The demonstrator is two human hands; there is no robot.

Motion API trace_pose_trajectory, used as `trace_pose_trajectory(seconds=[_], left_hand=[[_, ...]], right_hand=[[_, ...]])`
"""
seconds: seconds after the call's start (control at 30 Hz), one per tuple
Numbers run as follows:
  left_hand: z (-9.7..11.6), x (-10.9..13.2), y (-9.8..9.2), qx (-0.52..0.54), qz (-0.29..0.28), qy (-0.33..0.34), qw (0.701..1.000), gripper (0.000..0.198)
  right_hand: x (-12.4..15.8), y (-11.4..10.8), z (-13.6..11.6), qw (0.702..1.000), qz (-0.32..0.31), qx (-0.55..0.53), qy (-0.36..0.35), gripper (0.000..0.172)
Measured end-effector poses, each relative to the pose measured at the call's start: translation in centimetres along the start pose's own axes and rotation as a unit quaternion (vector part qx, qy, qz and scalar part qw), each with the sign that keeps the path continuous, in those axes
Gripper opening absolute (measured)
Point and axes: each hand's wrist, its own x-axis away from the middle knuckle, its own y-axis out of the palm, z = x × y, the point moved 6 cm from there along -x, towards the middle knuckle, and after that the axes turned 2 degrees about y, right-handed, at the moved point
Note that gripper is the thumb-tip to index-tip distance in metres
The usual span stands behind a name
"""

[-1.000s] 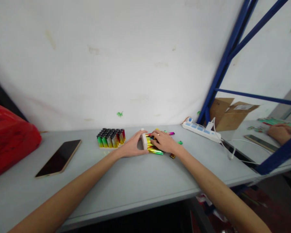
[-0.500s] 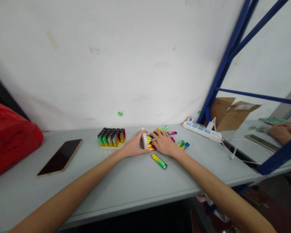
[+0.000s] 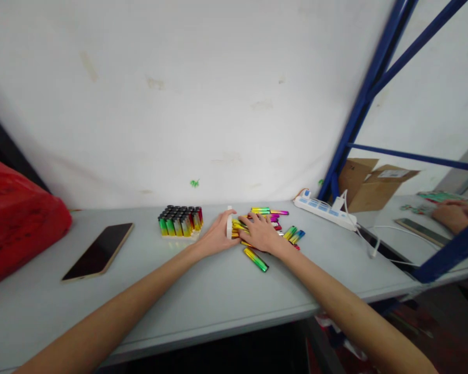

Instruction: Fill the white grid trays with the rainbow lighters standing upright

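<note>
My left hand (image 3: pixel 217 236) grips a narrow white tray (image 3: pixel 229 223), tipped up on its side with its face toward the lighters. Spread over a loose heap of shiny lighters (image 3: pixel 237 227) is my right hand (image 3: pixel 262 232), its fingers apart and touching the ones beside the tray. Their colours run through yellow, green, red and purple; the palm hides part of the heap. One yellow-green lighter (image 3: pixel 256 259) lies apart, nearer the front. To the left, rows of upright lighters (image 3: pixel 180 221) with black tops stand in another white tray (image 3: pixel 175 237).
A phone (image 3: pixel 98 251) lies at left near a red bag (image 3: pixel 19 223). At right are a white power strip (image 3: pixel 325 209) with cables, a blue metal frame (image 3: pixel 359 111) and an open cardboard box (image 3: pixel 368 184). Another person's hands (image 3: pixel 454 214) are at the far right.
My right hand has shifted slightly over the heap, and the lighters under and behind it have moved. The white tray in my left hand has turned more edge-on.
</note>
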Motion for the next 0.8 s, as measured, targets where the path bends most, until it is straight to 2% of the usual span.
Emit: trace_pose_trajectory(seconds=[0.17, 0.3, 0.37, 0.47, 0.67, 0.8], left_hand=[[-0.1, 0.4, -1.5, 0.032, -0.071, 0.017, 0.997, 0.095], [-0.5, 0.5, -1.9, 0.149, -0.105, -0.001, 0.983, 0.101], [-0.6, 0.4, -1.8, 0.185, -0.096, -0.008, 0.978, 0.103], [-0.5, 0.3, -1.7, 0.188, -0.08, -0.004, 0.979, 0.102], [-0.6, 0.3, -2.8, 0.122, -0.08, -0.017, 0.989, 0.095], [-1.1, -0.3, -3.0, 0.079, -0.028, -0.002, 0.996, 0.093]], right_hand=[[0.0, -0.5, 1.3, 0.999, -0.004, -0.026, -0.026, 0.042], [0.0, -0.7, 1.0, 0.997, 0.005, -0.038, -0.06, 0.056], [0.0, -0.5, 0.3, 0.993, -0.004, -0.046, -0.105, 0.057], [0.0, -0.3, -0.2, 0.988, -0.02, -0.052, -0.144, 0.047], [-0.1, -0.9, 0.7, 0.987, -0.02, -0.052, -0.15, 0.045], [-1.4, -1.7, 3.1, 0.992, 0.039, -0.056, -0.104, 0.05]])
